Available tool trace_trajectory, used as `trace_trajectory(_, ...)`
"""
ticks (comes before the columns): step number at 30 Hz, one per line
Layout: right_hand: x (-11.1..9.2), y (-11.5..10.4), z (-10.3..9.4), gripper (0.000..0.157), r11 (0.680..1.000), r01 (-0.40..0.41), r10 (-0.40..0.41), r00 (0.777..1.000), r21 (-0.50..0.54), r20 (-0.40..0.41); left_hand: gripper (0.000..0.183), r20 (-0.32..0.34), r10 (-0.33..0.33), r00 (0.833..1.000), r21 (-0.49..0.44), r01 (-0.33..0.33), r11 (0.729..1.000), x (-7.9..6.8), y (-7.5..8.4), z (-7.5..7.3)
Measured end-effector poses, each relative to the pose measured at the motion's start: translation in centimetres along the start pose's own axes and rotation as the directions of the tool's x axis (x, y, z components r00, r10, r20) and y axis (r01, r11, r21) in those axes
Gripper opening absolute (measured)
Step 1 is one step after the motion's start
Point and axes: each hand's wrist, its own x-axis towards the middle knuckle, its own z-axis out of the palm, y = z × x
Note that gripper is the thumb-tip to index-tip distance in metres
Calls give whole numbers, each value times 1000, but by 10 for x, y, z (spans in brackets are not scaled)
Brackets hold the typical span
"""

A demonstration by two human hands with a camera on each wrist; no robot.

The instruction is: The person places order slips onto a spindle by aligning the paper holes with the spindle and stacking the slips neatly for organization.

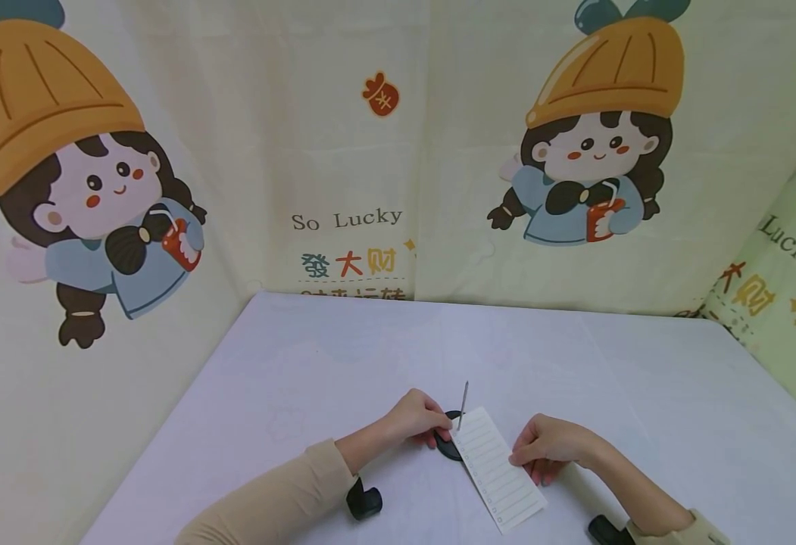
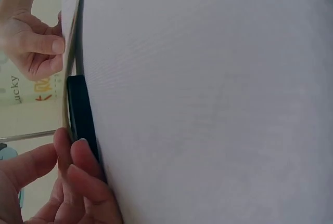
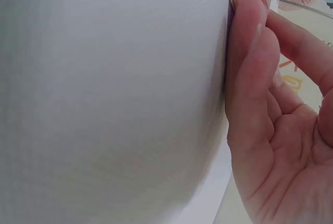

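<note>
A lined white paper slip (image 1: 498,473) slants over the table, its top end at a thin metal spike (image 1: 465,397). The spike rises from a round black base (image 1: 449,448), partly covered by the slip, and seems to pass through the paper near its top. My left hand (image 1: 419,415) pinches the slip's upper left corner, right beside the spike. The right hand (image 1: 553,445) pinches its right edge about midway down. Seen edge-on in the left wrist view, the paper lies just above the black base (image 2: 80,107).
A white cloth covers the table (image 1: 343,341). Behind it hangs a printed curtain (image 1: 466,166) with cartoon figures and lettering. Black devices sit by both wrists, one at the left sleeve (image 1: 275,488).
</note>
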Motion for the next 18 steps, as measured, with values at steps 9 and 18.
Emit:
trace_trajectory(9,-6,0,-4,18,1000,2,-2,1000,-12,1,11,80,2,997,-15,-1,1000,0,3,-9)
trace_trajectory(18,-21,-24,-44,20,983,-13,-10,992,-184,-122,21,30,36,999,15,-37,999,9,15,-61)
